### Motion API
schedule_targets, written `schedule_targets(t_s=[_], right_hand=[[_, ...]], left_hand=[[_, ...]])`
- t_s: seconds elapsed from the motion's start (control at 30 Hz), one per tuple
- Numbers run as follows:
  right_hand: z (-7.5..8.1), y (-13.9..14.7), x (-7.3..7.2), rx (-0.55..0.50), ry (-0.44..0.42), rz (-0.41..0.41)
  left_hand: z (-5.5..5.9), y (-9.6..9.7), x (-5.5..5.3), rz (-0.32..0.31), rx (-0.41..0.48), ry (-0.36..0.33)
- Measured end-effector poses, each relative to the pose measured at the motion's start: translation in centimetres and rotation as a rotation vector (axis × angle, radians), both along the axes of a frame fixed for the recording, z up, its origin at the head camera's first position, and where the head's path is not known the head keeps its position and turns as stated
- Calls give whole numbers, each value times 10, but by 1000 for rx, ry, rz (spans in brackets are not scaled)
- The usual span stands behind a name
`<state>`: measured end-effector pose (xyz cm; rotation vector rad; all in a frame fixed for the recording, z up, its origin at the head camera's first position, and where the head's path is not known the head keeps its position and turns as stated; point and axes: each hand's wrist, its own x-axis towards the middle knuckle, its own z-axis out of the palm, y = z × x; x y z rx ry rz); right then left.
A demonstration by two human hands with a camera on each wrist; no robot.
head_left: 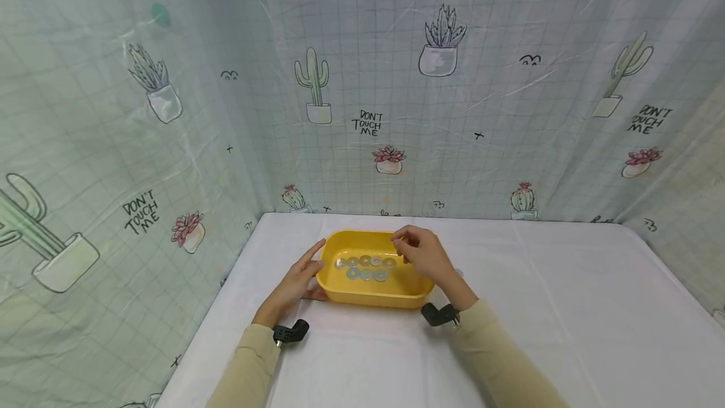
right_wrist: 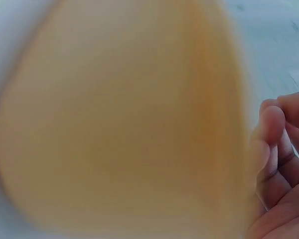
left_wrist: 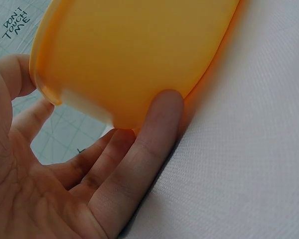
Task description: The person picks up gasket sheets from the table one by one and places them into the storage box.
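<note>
A yellow plastic tray [head_left: 368, 300] with rounded corners stands on the white table. Flat silvery ring-shaped washers [head_left: 366, 274] lie inside it in two rows. My left hand [head_left: 294, 283] holds the tray's left end, its thumb at the rim and other fingers against the side wall and lower edge, as the left wrist view shows. Over the tray's right part is my right hand [head_left: 425, 254], fingers bent and fingertips close together in the right wrist view. Whether a washer is between those fingertips cannot be made out. The tray wall [right_wrist: 114, 124] blurs most of that view.
A small round silvery piece [head_left: 459, 272] lies on the table [head_left: 566, 307] just right of my right wrist, partly hidden by it. Cloth printed with cacti [head_left: 362, 80] hangs behind the table and along its sides. Each wrist wears a black camera [head_left: 291, 331].
</note>
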<state>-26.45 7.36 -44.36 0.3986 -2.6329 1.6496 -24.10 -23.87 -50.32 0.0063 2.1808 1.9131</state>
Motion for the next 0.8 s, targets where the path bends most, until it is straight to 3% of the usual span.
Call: schedule_targets(t_s=[0.1, 0.3, 0.53, 0.8], right_hand=[[1, 31, -2, -21, -6, -76], [-10, 91, -3, 14, -107, -199], [-26, 133, -5, 84, -153, -191], [-40, 143, -9, 121, -221, -156]], left_hand=[[0, 1, -1, -5, 3, 1], [0, 0, -1, 1, -16, 1], [1, -1, 0, 17, -13, -6], [0, 1, -1, 21, -17, -12]])
